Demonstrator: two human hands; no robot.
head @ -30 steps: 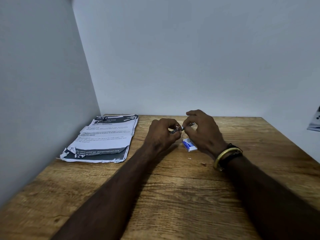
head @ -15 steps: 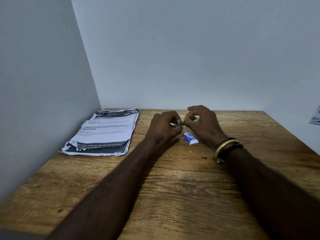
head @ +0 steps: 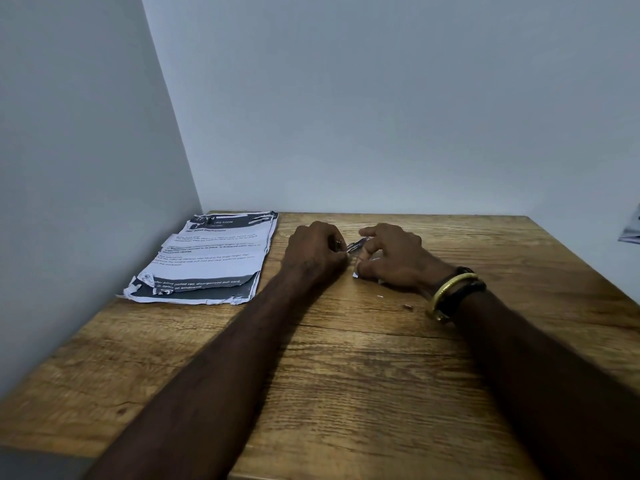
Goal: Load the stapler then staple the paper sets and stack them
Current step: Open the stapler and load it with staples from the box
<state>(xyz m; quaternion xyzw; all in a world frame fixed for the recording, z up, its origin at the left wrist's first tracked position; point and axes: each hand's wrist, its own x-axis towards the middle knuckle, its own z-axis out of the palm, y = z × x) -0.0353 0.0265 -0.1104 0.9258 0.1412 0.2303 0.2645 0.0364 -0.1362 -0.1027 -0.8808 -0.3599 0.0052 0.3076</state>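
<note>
My left hand [head: 317, 249] and my right hand [head: 391, 258] rest close together on the wooden table [head: 346, 375]. Between them shows a small metallic stapler [head: 356, 244], pinched by the left fingers, while the right fingers touch its far end. The right hand lies over the small blue and white staple box [head: 356, 274], of which only a white corner shows. A stack of printed paper sets [head: 207, 258] with torn near edges lies flat at the table's far left, beside the wall.
Grey walls close the table at the left and the back. A loose staple [head: 380, 296] and a small brown bit [head: 408, 307] lie near my right wrist, which wears a gold bangle [head: 450, 289]. A piece of paper [head: 632, 233] shows at the right edge.
My right hand has dropped lower and now covers the staple box, which was visible before. Both hands stay together on the stapler. The view has tilted slightly.
</note>
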